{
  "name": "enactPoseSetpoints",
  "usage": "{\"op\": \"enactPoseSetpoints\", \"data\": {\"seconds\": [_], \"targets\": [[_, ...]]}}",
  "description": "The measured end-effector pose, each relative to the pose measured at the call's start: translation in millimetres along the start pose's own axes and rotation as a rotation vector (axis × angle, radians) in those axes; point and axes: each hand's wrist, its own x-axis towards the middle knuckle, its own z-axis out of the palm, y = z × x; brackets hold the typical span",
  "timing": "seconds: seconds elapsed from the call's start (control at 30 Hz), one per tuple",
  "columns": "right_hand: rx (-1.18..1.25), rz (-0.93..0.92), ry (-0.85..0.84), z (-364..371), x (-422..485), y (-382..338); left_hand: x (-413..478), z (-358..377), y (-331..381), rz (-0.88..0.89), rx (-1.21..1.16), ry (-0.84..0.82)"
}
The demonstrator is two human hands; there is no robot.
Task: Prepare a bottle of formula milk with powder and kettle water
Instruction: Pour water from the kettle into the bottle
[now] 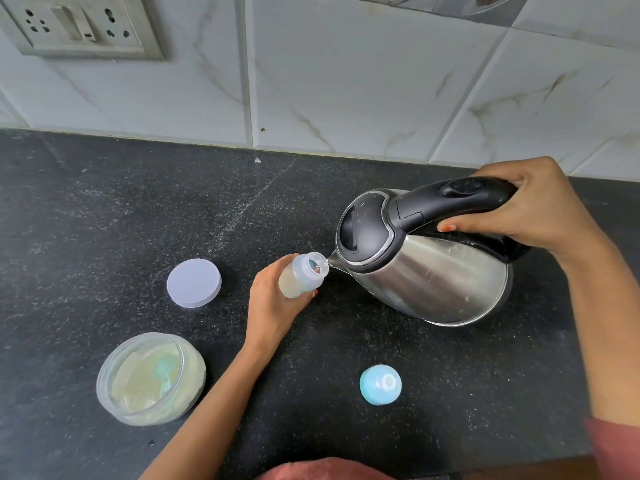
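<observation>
Bottle (302, 276), gripped by left hand (273, 306), tilts toward 3 o'clock; right hand (533, 206) grips kettle (426, 265) handle, spout at bottle mouth.

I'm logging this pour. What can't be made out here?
Head view:
Fill level of the baby bottle: the left hand wraps it.
Water level in the kettle: steel body hides it.
Blue item in the powder jar: blurred through plastic.
Shiny object at top edge: cut off.
</observation>
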Motion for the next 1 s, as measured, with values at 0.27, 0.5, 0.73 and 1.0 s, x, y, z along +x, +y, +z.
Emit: {"op": "enactPoseSetpoints", "data": {"seconds": [0.27, 0.5, 0.73, 1.0], "targets": [[-0.04, -0.028, -0.025, 1.2, 0.2, 1.0, -1.3, 0.6, 0.6, -0.013, 0.011, -0.004], [-0.03, -0.018, -0.025, 1.5, 1.6, -2.7, -0.9, 0.4, -2.8, -0.025, 0.012, -0.013], [-0.037, -0.029, -0.041, 0.0, 3.6, -0.8, -1.2, 2.0, -6.3, -0.043, 0.011, -0.031], [-0.032, -0.041, -0.047, -0.8, 5.0, -4.6, -1.7, 2.1, -7.5, -0.063, -0.01, -0.024]]}}
